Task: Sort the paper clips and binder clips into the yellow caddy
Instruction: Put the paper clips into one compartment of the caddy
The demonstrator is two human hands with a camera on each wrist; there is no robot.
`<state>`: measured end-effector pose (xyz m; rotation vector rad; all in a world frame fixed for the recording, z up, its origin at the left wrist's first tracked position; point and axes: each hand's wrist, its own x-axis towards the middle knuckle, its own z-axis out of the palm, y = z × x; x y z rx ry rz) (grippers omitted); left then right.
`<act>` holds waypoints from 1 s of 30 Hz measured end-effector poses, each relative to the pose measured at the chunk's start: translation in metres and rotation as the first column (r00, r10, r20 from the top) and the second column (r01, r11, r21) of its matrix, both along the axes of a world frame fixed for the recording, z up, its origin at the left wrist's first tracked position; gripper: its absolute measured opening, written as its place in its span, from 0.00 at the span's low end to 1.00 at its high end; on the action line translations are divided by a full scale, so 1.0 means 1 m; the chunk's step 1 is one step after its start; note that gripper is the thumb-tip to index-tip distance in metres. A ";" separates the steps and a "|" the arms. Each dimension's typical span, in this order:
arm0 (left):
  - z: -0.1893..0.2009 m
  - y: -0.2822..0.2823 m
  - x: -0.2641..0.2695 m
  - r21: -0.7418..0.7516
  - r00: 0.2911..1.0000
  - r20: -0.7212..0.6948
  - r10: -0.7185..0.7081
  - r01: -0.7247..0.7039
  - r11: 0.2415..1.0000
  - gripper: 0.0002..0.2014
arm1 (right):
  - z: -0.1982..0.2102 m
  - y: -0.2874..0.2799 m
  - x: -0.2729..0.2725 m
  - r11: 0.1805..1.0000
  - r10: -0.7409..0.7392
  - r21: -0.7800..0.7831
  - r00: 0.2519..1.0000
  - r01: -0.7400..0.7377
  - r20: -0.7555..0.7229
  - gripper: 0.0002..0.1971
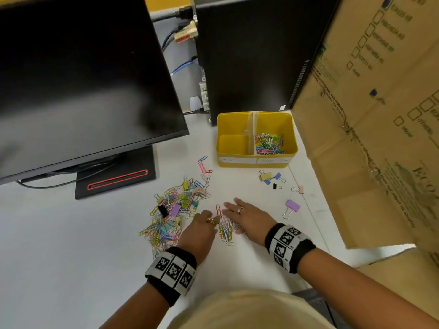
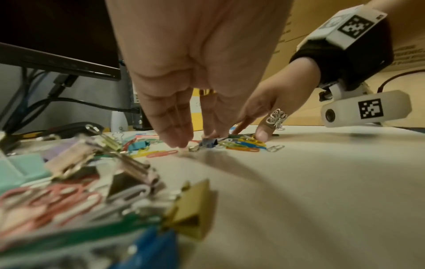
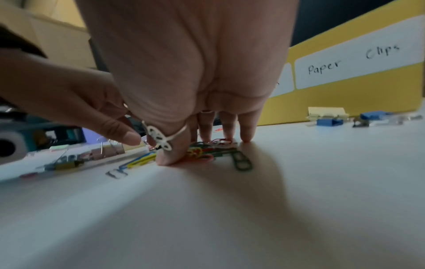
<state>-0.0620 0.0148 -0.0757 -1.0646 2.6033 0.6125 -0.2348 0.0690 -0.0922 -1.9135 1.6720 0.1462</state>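
The yellow caddy (image 1: 293, 138) stands at the back of the white desk; its right compartment, labelled "Paper Clips" (image 3: 352, 60), holds a heap of paper clips (image 1: 269, 143), and its left compartment is bare. A mixed pile of paper clips and binder clips (image 1: 171, 214) lies left of my hands. Between the hands is a small bunch of paper clips (image 1: 225, 231) (image 3: 207, 151). My right hand (image 1: 237, 216) (image 3: 207, 145) presses straight fingers and the thumb onto this bunch. My left hand (image 1: 204, 223) (image 2: 184, 142) touches the desk with straight fingers at the bunch's left edge, beside a red paper clip (image 1: 218, 210).
Loose binder clips (image 1: 270, 178), a purple one (image 1: 292, 206) and a pink one (image 1: 298, 189) lie right of the hands. A few paper clips (image 1: 204, 165) lie before the caddy. A monitor (image 1: 83, 79) and its stand (image 1: 114, 174) are left, a computer tower (image 1: 249, 55) behind, a cardboard box (image 1: 368, 127) right.
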 end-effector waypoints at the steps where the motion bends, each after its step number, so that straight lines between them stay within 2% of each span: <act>1: -0.001 -0.002 -0.002 -0.010 1.000 0.007 0.000 0.000 1.000 0.20 | 0.001 0.002 -0.002 1.000 -0.004 0.006 1.000 0.004 -0.006 0.30; 6: -0.001 -0.016 -0.008 -0.026 0.997 0.034 0.074 -0.073 0.997 0.14 | 0.006 0.013 -0.011 0.993 -0.116 -0.023 0.993 0.116 -0.019 0.29; 8: 0.002 -0.023 -0.011 -0.007 0.992 0.046 0.118 -0.118 0.993 0.12 | 0.005 0.010 -0.007 0.997 -0.055 -0.054 0.998 0.055 -0.002 0.32; 11: 0.005 -0.028 -0.013 0.046 0.986 0.023 0.163 -0.164 0.985 0.12 | 0.004 0.001 0.003 0.995 0.075 -0.077 0.996 -0.071 0.055 0.43; 16: 0.018 -0.041 -0.028 0.055 0.977 -0.138 0.163 -0.157 0.986 0.13 | 0.005 0.007 -0.001 0.998 -0.026 -0.048 0.998 0.029 0.065 0.39; 22: 0.021 -0.075 -0.084 0.113 0.965 -0.187 0.186 -0.166 0.980 0.13 | 0.016 0.035 -0.013 0.990 -0.140 -0.017 0.989 0.141 0.056 0.38; 26: 0.021 -0.087 -0.087 0.053 0.980 -0.103 0.168 -0.163 0.985 0.19 | 0.015 0.028 -0.012 0.974 -0.193 -0.093 0.970 0.207 0.146 0.27; 28: 0.021 -0.084 -0.064 -0.007 0.994 0.025 0.110 -0.110 0.994 0.19 | 0.022 0.015 -0.014 0.956 -0.251 -0.100 0.945 0.277 0.212 0.26; 30: 0.015 -0.071 -0.033 -0.044 0.986 0.165 0.011 -0.004 0.999 0.21 | 0.031 -0.011 -0.014 0.947 -0.249 -0.134 0.929 0.293 0.272 0.26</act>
